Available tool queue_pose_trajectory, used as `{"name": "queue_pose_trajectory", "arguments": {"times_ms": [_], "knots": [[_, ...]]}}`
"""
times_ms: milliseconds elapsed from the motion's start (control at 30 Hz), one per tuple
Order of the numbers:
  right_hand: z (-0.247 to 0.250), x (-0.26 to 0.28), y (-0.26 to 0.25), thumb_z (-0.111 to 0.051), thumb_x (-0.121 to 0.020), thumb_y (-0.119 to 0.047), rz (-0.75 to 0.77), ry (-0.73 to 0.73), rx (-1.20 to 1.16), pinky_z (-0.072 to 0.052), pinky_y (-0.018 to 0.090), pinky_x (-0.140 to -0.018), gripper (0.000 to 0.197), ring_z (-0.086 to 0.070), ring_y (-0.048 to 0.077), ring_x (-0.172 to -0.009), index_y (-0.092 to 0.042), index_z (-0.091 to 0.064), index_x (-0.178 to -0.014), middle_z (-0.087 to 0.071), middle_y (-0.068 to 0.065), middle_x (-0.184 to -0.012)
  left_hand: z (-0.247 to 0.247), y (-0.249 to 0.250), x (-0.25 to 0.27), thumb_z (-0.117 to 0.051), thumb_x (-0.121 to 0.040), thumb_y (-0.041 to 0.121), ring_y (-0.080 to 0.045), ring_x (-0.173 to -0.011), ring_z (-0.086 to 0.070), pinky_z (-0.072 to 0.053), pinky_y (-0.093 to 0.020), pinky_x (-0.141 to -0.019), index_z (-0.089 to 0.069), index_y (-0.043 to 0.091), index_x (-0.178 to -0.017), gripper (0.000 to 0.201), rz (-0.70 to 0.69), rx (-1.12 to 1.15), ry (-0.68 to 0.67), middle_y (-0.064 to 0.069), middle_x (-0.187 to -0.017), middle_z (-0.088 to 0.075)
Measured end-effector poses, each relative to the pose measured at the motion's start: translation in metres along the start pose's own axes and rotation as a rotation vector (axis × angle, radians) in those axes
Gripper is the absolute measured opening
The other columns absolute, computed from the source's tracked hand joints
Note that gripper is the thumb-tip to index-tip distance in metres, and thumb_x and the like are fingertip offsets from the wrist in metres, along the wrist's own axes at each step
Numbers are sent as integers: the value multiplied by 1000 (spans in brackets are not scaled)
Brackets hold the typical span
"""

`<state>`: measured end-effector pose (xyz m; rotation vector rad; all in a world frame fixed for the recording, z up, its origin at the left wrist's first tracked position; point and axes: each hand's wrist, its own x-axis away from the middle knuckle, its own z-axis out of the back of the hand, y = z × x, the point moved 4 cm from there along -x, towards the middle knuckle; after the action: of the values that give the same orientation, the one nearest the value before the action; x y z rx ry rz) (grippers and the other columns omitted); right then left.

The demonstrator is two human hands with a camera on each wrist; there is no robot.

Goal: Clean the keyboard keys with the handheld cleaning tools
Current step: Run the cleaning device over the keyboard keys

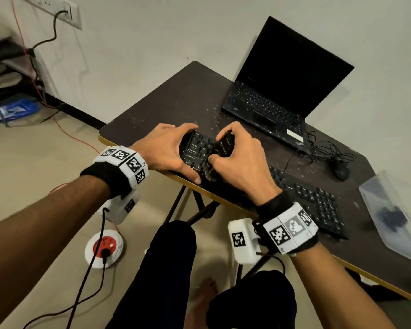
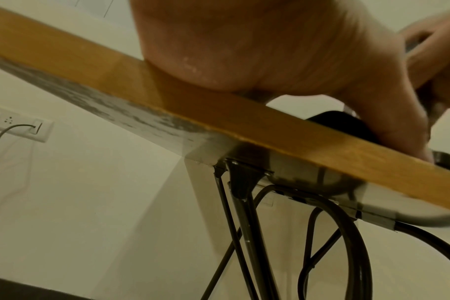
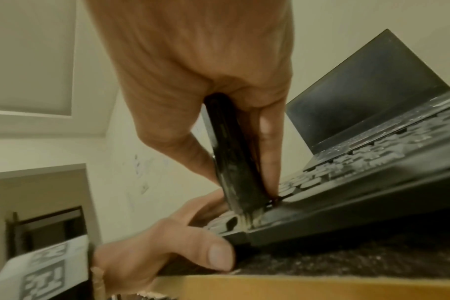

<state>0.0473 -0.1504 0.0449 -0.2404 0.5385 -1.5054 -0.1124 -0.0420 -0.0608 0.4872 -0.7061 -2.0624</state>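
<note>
A: Keyboard (image 1: 301,198) first: where does it sit?

B: Along the near edge of the worktop (image 1: 176,100), running from the middle off to the right. Its left end is under both hands, and the keys there are speckled with pale dust.

A: Why is the left hand (image 1: 166,148) on it at all?

B: To pin it, I'd say. The fingers wrap over the far left corner and the thumb hooks the near edge, so the grip is closed round the keyboard's end. That should stop it sliding while the other hand scrubs.

A: And the right hand (image 1: 242,157)?

B: Its grip is narrow, wrapped round a dark cleaning brush (image 3: 231,158), with fingers along the body. The brush stands nearly upright and its bristles touch the lower left keys, near the Ctrl row. Held steep like that, the bristles can likely reach the gaps between keys.

A: How far along is the cleaning?

B: Early, I judge; it is at the left end and the keys to the right look dusty.

A: Anything else about?

B: An open laptop (image 1: 282,91) at the far side, a mouse (image 1: 341,172) with tangled cable to the right, and a clear plastic box (image 1: 394,214) at the far right, all well apart from the hands.
</note>
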Motion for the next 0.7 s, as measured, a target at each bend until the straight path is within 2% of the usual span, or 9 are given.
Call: {"name": "queue_pose_trajectory", "arguments": {"times_ms": [100,267,367,433,500,600,700], "knots": [[-5,8,-6,-76,-77,-21,49,-102,30,-59,33,-68,38,-69,11,-77,-33,-55,-106,-71,-6,-86,0,0,0,-82,-42,87,-22,-138,-50,-40,-46,-122,-29,30,-162,144,-22,4,13,5,-139,-59],[4,1,0,-76,-78,-23,6,-59,30,-59,31,-68,35,-69,11,-79,-34,-56,-104,-71,-8,-88,2,3,2,-84,-40,88,-25,-144,-42,-37,-51,-124,-26,32,-163,147,1,-9,-11,4,-144,-56],[-1,4,-7,-77,-77,-23,66,-145,73,-59,30,-68,36,-69,10,-79,-34,-56,-105,-70,-9,-90,2,6,3,-83,-44,82,-24,-146,-39,-27,-41,-129,-26,27,-165,144,-16,-11,-8,3,-147,-56],[3,-2,-7,-75,-78,-22,64,-103,70,-57,30,-71,34,-69,12,-81,-31,-57,-105,-71,-8,-88,1,7,2,-83,-42,85,-24,-145,-40,-29,-45,-129,-27,30,-163,145,-21,-12,-6,6,-146,-57],[5,-8,-9,-76,-78,-21,51,-128,52,-57,28,-74,34,-68,10,-85,-32,-58,-105,-70,-9,-90,2,4,2,-82,-42,89,-24,-145,-40,-32,-49,-127,-27,32,-162,144,-21,-16,-6,8,-144,-57],[-1,-8,-15,-78,-76,-21,118,-225,103,-56,28,-70,36,-68,11,-84,-32,-58,-104,-70,-9,-90,0,3,1,-77,-45,88,-18,-140,-47,-24,-42,-130,-29,28,-162,140,-56,-14,-6,10,-140,-61],[-1,-10,-15,-77,-76,-19,111,-145,75,-60,36,-76,35,-69,14,-84,-29,-58,-104,-71,-8,-89,-2,3,-2,-77,-39,100,-20,-137,-49,-36,-48,-124,-31,35,-158,144,-60,0,-8,15,-134,-62]]}}
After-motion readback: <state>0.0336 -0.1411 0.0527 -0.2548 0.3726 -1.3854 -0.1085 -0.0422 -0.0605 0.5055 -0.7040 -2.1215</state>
